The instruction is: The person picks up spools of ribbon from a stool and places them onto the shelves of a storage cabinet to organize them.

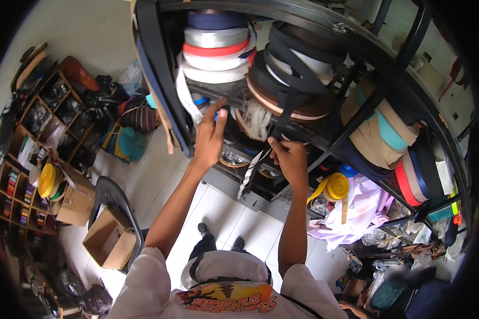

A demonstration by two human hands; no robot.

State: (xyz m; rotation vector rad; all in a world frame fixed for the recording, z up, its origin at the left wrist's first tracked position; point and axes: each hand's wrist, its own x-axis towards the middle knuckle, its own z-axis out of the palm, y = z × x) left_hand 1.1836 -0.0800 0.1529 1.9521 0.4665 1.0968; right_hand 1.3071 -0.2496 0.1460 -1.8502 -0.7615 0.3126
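Note:
My right hand [289, 159] is closed in a pinch on a black strap [286, 109]. The strap hangs from the stacked rolls of black webbing [303, 85] on the shelf, and its lower end dangles below my fingers beside a white strip [248, 175]. To the left, my left hand [211, 139] is raised with thumb and index finger stretched out, holding nothing that I can see. It is close to a stack of white, red and blue tape rolls [215, 59]. Between both hands hangs a bundle of pale loose strings [257, 118].
Black metal shelf bars [351, 119] cross in front of me. Beige and teal rolls [391, 130], a yellow roll [337, 186] and lilac cloth [351, 212] fill the right side. On the left stand a chair with a cardboard box [109, 239] and a wooden cubbyhole rack [53, 111].

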